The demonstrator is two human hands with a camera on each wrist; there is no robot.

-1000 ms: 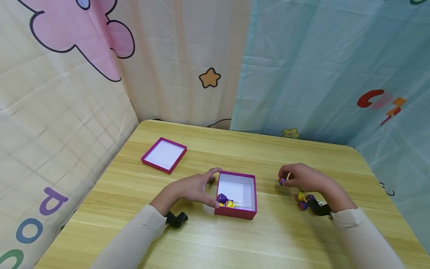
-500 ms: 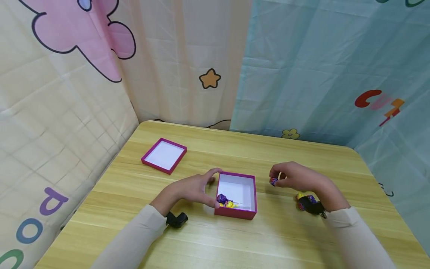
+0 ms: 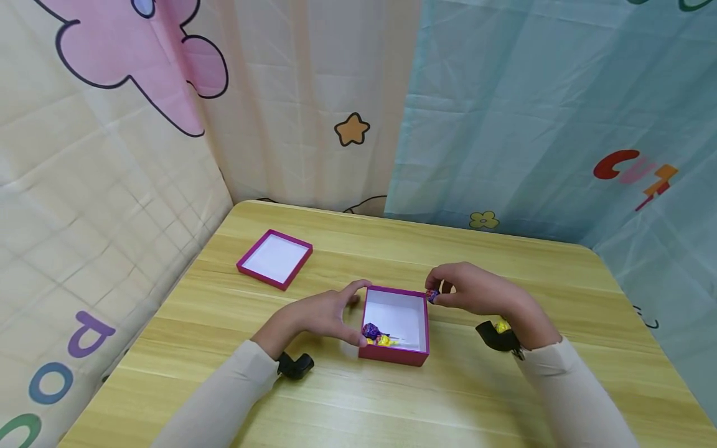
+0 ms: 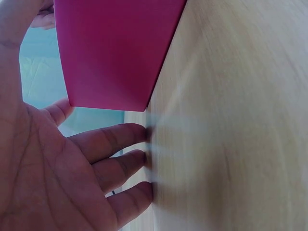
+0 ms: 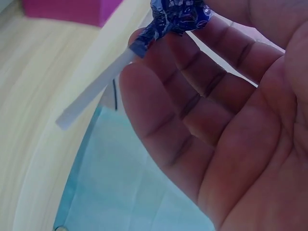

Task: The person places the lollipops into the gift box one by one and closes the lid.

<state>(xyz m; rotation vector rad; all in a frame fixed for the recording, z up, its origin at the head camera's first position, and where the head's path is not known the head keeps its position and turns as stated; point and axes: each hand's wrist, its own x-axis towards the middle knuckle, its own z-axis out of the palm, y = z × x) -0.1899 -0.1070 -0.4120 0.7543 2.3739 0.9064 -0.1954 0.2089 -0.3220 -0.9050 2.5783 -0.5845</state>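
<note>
A magenta square box with a white inside stands open-topped in the middle of the table. My left hand holds its left side, thumb at the near corner and index finger at the far one. In the left wrist view the other fingers rest beside the box wall. Purple and yellow lollipops lie in the box's near left corner. At the box's right rim, my right hand pinches a blue-purple wrapped lollipop, its white stick pointing away from the palm in the right wrist view.
The box lid lies inside up at the back left of the wooden table. A yellow lollipop shows on the table behind the right wrist's black camera. Printed curtains hang behind the table.
My right hand has moved left with the lollipop, from near the loose lollipops on the right to the box's right rim. My left hand and the box have stayed put.
</note>
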